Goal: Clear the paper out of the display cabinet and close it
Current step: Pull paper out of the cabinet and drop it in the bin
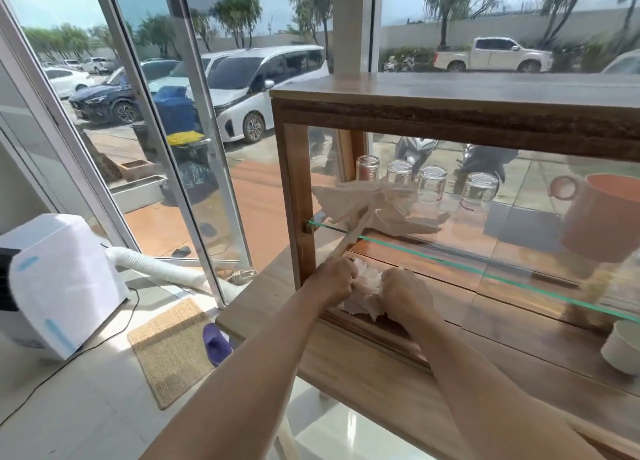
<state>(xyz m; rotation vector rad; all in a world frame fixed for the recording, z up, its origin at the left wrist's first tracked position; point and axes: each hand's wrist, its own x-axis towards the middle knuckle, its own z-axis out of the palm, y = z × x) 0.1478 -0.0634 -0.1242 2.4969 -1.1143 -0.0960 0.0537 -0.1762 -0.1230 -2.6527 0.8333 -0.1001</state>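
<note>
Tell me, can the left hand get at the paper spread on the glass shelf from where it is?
Probably yes. The left hand already has a grip on a twisted tail of that paper, which trails over the glass shelf edge at the open front. Nothing stands between them.

No legible text, brand, number or sign appears. The upturned glasses (431,186) on the glass shelf (450,251), above and beyond both hands, bear red printed marks too blurred to read. The white appliance (65,283), left of the left hand, carries only plain blue strips.
</note>
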